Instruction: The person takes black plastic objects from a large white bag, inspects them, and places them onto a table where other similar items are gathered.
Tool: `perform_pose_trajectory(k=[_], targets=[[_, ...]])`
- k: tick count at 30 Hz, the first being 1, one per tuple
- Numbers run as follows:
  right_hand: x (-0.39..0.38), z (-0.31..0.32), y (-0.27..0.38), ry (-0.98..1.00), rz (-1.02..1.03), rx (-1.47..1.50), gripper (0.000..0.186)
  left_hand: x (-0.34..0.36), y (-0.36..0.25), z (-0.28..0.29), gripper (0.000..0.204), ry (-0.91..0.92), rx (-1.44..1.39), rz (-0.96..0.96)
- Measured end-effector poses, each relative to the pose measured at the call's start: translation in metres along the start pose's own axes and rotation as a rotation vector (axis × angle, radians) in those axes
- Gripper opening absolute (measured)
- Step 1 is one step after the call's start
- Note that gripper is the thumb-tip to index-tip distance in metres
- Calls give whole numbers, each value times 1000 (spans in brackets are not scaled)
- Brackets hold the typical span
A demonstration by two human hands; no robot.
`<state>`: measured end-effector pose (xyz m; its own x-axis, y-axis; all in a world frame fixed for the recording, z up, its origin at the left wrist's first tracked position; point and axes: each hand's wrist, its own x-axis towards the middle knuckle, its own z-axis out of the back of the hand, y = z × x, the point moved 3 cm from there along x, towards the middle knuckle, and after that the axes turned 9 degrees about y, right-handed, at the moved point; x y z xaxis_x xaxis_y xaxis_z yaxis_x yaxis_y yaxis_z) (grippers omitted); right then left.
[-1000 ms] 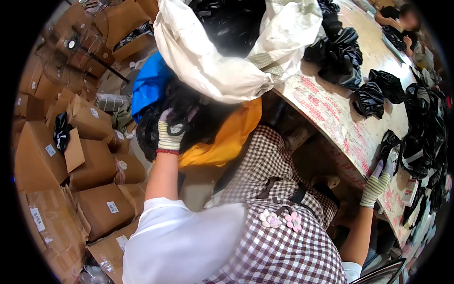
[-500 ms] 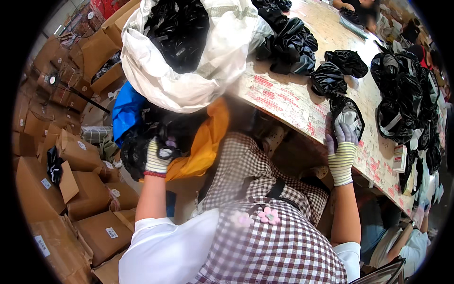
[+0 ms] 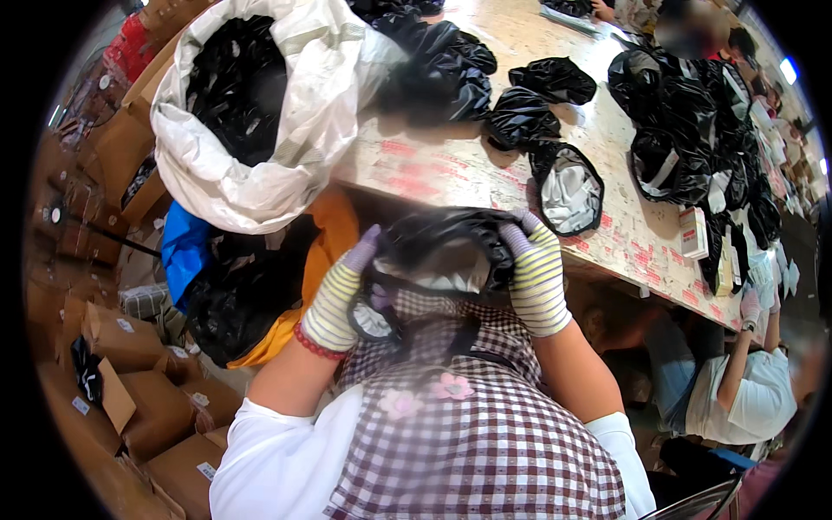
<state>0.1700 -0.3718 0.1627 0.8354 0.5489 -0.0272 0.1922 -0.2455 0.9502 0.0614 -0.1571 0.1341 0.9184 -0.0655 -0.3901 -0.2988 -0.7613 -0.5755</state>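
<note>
Both my hands wear striped knit gloves. My left hand point(image 3: 340, 290) and my right hand point(image 3: 536, 273) together grip one black fabric piece with a pale lining point(image 3: 438, 256), stretched between them just above my checked apron point(image 3: 472, 425), at the near edge of the wooden table point(image 3: 451, 160). Another black piece with a grey lining point(image 3: 568, 186) lies open on the table beyond my right hand. More black pieces point(image 3: 542, 82) are heaped farther back.
A large white sack point(image 3: 260, 147) full of black pieces stands at my left. Below it sit blue point(image 3: 184, 247) and orange point(image 3: 334, 230) bags and several cardboard boxes point(image 3: 130, 347). Another person point(image 3: 741, 394) in white sits at the right, under piled black pieces point(image 3: 693, 130).
My left hand came up from the bags at my left with a black piece. My right hand moved in from the table edge, and both now hold the piece in front of me.
</note>
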Motion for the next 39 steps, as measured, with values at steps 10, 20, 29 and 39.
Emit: perform_pose_trajectory(k=[10,20,29,39], targets=[[-23,-31,-54,256,313,-862,20,42,64,4,65,304,56,-113],[20,136,62,-615,97,-1450,44,58,31,-18,20,400,253,-305],[58,168,-72,-154,116,596,27,88,22,-177,33,488,1206,-1468],[-48,3,61,-279,679,-737,32,196,57,-142,20,341,2416,-948]])
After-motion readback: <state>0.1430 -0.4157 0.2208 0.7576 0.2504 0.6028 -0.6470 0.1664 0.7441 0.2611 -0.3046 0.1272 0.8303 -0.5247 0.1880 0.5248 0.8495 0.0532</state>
